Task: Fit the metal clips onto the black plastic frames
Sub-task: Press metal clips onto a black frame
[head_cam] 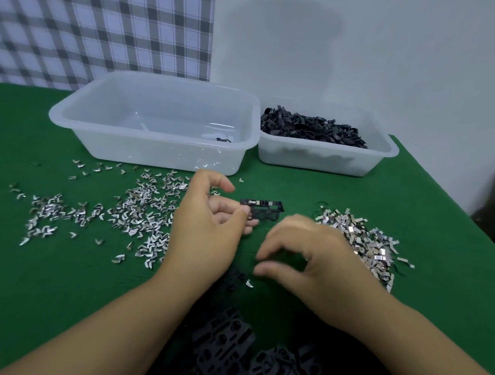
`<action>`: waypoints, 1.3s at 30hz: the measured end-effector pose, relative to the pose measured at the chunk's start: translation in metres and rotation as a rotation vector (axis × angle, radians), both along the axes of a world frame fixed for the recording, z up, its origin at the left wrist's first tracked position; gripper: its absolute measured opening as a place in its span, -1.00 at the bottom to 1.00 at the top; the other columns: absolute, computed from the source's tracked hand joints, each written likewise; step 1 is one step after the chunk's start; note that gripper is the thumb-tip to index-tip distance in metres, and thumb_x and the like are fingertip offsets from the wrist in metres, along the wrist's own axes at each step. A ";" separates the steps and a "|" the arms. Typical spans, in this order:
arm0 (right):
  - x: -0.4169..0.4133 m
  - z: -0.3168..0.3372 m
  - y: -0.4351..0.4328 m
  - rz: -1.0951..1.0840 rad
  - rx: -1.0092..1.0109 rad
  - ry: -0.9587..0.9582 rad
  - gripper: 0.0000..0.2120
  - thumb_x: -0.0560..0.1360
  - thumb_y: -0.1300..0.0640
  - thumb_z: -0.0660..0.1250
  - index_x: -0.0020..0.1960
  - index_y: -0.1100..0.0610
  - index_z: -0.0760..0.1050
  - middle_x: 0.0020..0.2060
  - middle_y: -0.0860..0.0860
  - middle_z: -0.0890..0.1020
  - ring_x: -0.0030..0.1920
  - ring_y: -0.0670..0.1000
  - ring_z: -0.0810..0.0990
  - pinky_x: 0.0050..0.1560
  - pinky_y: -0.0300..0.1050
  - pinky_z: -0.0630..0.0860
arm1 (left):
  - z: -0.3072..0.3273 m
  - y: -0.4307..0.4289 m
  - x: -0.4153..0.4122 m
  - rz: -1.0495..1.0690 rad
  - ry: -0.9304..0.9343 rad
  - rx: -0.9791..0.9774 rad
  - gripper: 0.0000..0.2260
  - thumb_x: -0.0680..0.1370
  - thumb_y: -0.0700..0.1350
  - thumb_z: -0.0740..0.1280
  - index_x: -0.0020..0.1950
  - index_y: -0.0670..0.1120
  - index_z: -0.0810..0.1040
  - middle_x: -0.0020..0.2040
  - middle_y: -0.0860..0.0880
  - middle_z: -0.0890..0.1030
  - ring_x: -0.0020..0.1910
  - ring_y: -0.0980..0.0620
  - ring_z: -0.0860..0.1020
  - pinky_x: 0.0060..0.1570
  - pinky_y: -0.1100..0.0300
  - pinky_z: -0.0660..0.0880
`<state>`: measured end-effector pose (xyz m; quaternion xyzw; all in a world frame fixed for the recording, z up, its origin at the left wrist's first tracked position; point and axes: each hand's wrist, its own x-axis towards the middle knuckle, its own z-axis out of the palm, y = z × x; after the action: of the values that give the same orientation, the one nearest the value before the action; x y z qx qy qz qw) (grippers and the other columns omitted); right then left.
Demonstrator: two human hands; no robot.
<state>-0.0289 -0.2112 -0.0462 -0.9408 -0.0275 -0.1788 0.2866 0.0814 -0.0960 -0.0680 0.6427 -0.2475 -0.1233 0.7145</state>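
The left hand (pixel 211 214) pinches a black frame (pixel 265 210) by one end, probably to leave its far edge free. At its 5 o'clock the right hand (pixel 308 255) hovers loosely curled, seemingly empty. The clips (pixel 360 240) heaped at 3 o'clock on the desk (pixel 66 278) look like its next stop.

Large tub (pixel 145 151) (small tub (pixel 312 162) beside) on green cloth (pixel 52 286).
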 end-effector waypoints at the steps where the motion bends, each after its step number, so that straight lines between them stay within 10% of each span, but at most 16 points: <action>1: 0.000 -0.002 0.002 0.055 0.003 0.044 -0.89 0.33 0.08 0.50 -0.21 0.07 0.61 -0.25 -0.09 0.60 -0.17 -0.10 0.53 -0.09 -0.13 0.47 | 0.000 0.000 0.000 -0.003 0.001 -0.001 -0.71 0.50 -0.40 0.31 -0.05 -0.02 0.35 -0.28 -0.23 0.59 -0.34 0.05 0.68 -0.34 0.34 0.56; 15: 0.006 -0.003 0.004 0.116 -0.219 0.216 -0.89 0.49 0.06 0.32 -0.08 0.09 0.57 -0.15 -0.03 0.58 -0.08 -0.08 0.41 -0.04 -0.30 0.27 | -0.003 -0.001 0.001 -0.026 0.010 -0.007 -0.72 0.49 -0.40 0.32 -0.03 -0.01 0.44 -0.32 -0.15 0.61 -0.32 0.02 0.69 -0.34 0.34 0.54; 23: 0.002 -0.003 -0.014 -0.308 0.001 -0.189 -0.96 0.45 0.12 0.34 -0.13 0.05 0.56 -0.29 -0.12 0.60 -0.24 -0.14 0.50 -0.19 -0.37 0.39 | -0.001 0.000 -0.002 -0.099 -0.016 0.040 -0.72 0.48 -0.37 0.35 -0.01 0.02 0.55 -0.33 -0.08 0.66 -0.31 0.05 0.69 -0.30 0.34 0.56; 39: 0.009 -0.010 -0.018 -0.336 -0.159 -0.300 -0.94 0.38 0.26 0.45 -0.17 0.14 0.62 -0.28 -0.03 0.52 -0.20 -0.04 0.43 -0.13 -0.38 0.30 | 0.000 0.001 -0.005 -0.190 -0.033 0.035 -0.73 0.47 -0.37 0.36 -0.02 -0.01 0.51 -0.35 -0.11 0.64 -0.31 -0.03 0.69 -0.27 0.22 0.61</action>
<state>-0.0204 -0.2294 -0.0561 -0.9147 0.0730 -0.3591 0.1704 0.0762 -0.0954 -0.0679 0.6307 -0.3170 -0.1841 0.6840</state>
